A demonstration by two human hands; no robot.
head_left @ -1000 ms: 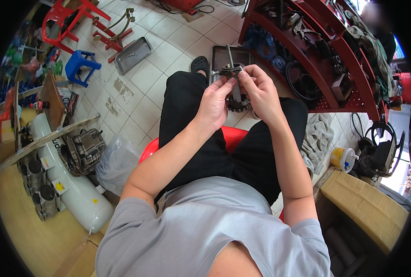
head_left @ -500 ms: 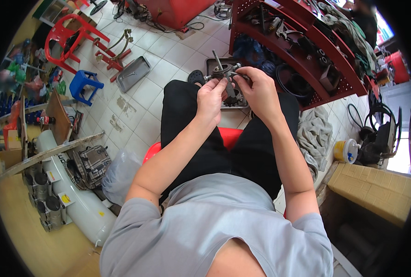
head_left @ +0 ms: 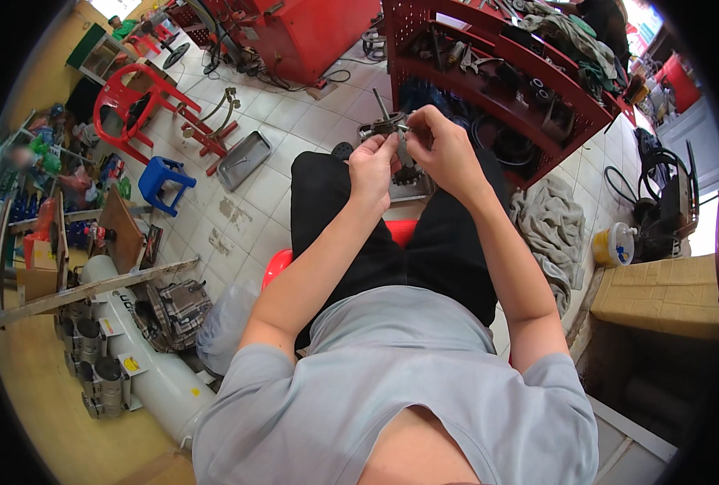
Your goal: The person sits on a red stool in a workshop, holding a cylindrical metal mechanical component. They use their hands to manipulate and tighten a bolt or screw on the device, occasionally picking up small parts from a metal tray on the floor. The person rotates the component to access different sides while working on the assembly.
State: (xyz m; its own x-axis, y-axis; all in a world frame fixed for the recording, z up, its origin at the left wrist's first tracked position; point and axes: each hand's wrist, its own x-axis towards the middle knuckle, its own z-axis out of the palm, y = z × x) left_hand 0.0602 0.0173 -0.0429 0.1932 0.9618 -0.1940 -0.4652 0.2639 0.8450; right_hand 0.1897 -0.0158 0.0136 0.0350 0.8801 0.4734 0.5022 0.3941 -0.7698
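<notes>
Between my knees is a grey metal machine part point(head_left: 387, 126) with a round body and a thin rod standing up from it. My left hand point(head_left: 372, 168) is closed round its near left side, thumb on top. My right hand point(head_left: 447, 152) pinches at the part's right side, thumb and forefinger together. Whatever small thing is in that pinch is too small to name. Below the hands, a metal tray point(head_left: 414, 192) on the floor shows partly, with a dark toothed-looking piece point(head_left: 408, 174) above it.
A red tool shelf point(head_left: 529, 113) with tools and parts stands ahead to the right. To the left are a grey tray point(head_left: 244, 158), a blue stool point(head_left: 165, 184) and a red chair point(head_left: 110, 129). Crumpled cloth point(head_left: 549, 226) lies by my right leg, near a yellow-and-white bucket point(head_left: 612, 245).
My view has shifted, so the room sits lower and further right on the left side. My right hand has drawn slightly up and left against the part; the left keeps its hold.
</notes>
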